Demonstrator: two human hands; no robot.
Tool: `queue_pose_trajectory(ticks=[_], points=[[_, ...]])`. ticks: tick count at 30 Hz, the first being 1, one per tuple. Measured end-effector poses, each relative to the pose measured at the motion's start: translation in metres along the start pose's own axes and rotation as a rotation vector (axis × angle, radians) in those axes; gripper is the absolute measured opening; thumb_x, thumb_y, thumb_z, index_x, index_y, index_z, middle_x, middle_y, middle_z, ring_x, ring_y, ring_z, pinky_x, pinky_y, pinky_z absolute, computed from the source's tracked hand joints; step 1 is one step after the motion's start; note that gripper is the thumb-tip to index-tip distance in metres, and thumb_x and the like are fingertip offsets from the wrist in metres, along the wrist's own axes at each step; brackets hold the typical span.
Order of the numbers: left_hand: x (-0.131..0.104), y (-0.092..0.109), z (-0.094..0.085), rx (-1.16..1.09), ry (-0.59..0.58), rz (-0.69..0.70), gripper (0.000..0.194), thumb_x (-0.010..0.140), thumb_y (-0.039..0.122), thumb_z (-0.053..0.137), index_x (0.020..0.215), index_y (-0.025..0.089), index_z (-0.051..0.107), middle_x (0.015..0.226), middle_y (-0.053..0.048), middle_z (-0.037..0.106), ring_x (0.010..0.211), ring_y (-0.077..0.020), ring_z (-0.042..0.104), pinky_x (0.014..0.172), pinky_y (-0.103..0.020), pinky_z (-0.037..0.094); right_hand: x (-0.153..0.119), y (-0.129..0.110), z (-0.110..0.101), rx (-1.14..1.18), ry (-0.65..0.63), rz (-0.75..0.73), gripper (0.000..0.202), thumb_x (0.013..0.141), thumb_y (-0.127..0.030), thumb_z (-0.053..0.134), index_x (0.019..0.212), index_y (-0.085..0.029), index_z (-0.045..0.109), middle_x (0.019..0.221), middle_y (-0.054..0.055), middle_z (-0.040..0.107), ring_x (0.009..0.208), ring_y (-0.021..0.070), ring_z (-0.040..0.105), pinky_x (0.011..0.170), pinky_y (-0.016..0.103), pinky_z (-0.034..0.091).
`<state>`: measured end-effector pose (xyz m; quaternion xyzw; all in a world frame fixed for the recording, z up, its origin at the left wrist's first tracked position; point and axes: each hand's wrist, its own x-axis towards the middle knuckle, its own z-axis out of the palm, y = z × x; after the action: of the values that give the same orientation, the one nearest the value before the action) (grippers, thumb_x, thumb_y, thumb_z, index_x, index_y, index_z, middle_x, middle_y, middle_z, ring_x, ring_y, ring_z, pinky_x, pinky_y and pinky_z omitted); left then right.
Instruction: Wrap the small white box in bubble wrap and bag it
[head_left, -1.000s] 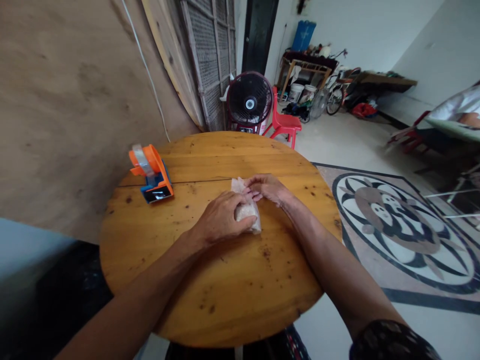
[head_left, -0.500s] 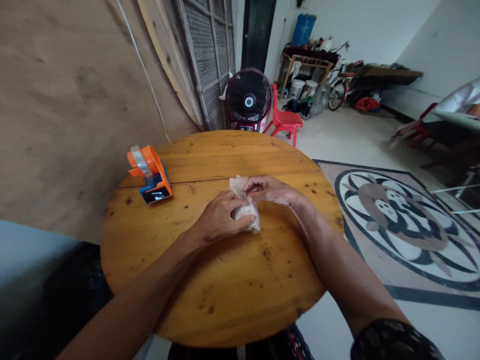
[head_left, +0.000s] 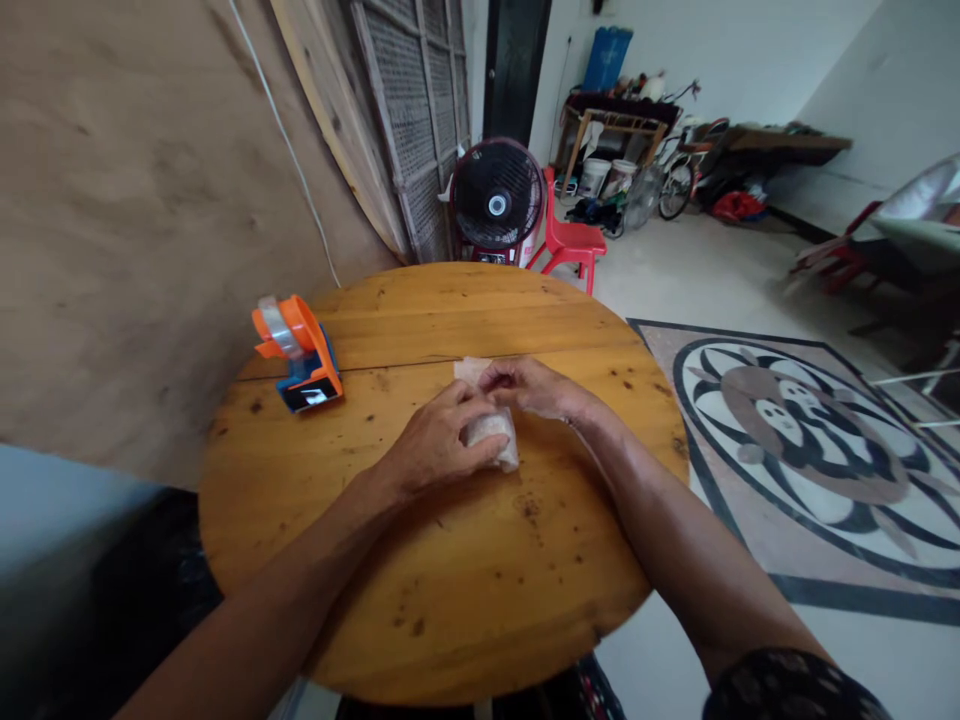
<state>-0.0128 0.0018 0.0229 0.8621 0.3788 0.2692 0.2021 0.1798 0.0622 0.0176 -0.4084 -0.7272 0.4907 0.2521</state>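
Note:
A small whitish bundle in thin translucent wrapping rests on the round wooden table. My left hand is wrapped round its left side, with the thumb lying across it. At the far end, my right hand has its fingers pinched together on the wrapping. A loose flap of the wrapping sticks out beyond my fingers. What the wrapping encloses cannot be made out, and the fingertips partly cover it.
An orange and blue tape dispenser stands at the table's left edge, by a brown board. Beyond the far edge are a black fan and a red chair. A bicycle stands farther back.
My right fingers have shifted slightly left and down along the wrapping, covering more of its far part. My left hand keeps its hold almost unchanged.

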Motion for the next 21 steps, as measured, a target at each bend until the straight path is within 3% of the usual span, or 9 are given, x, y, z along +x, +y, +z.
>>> queue_pose_trajectory(ticks=[6,11,14,17,21], points=[[0.0,-0.001,0.0,-0.019,-0.008,0.011,0.032,0.082,0.036,0.059,0.107,0.019,0.069,0.1,-0.005,0.057,0.092,-0.0182,0.058,0.087,-0.033,0.047,-0.002,0.0,-0.004,0.048,0.073,-0.014,0.009,0.072,-0.016,0.056,0.079,-0.016,0.061,0.069,-0.002,0.06,0.063,0.0107,0.055,0.063,0.025,0.045],[0.001,0.001,-0.002,0.012,-0.027,-0.01,0.03,0.082,0.038,0.059,0.102,0.019,0.071,0.096,-0.005,0.057,0.089,-0.0185,0.057,0.083,-0.033,0.047,0.006,0.015,-0.006,-0.242,0.354,-0.031,0.01,0.07,-0.024,0.066,0.075,-0.017,0.061,0.071,0.0,0.061,0.066,0.0124,0.055,0.064,0.026,0.044],[0.0,0.001,-0.002,0.019,-0.027,-0.01,0.03,0.082,0.038,0.059,0.101,0.019,0.071,0.096,-0.005,0.056,0.089,-0.0191,0.057,0.083,-0.033,0.047,0.01,0.021,-0.005,-0.406,0.497,0.02,0.025,0.069,-0.031,0.073,0.087,-0.017,0.063,0.081,0.002,0.065,0.071,0.0145,0.057,0.068,0.029,0.046],[-0.001,0.002,-0.002,0.026,-0.027,-0.012,0.03,0.081,0.038,0.06,0.1,0.018,0.072,0.096,-0.006,0.056,0.09,-0.0195,0.057,0.082,-0.033,0.048,0.013,0.023,-0.006,-0.451,0.511,0.06,0.042,0.07,-0.035,0.075,0.105,-0.017,0.062,0.098,0.007,0.068,0.086,0.0179,0.061,0.078,0.032,0.048],[-0.001,0.003,-0.003,0.022,-0.022,-0.007,0.029,0.082,0.037,0.059,0.099,0.018,0.072,0.095,-0.006,0.056,0.09,-0.0196,0.057,0.082,-0.033,0.048,0.02,0.021,-0.005,-0.476,0.48,0.12,0.046,0.073,-0.035,0.073,0.114,-0.016,0.062,0.099,0.007,0.07,0.087,0.0178,0.063,0.079,0.031,0.048]])
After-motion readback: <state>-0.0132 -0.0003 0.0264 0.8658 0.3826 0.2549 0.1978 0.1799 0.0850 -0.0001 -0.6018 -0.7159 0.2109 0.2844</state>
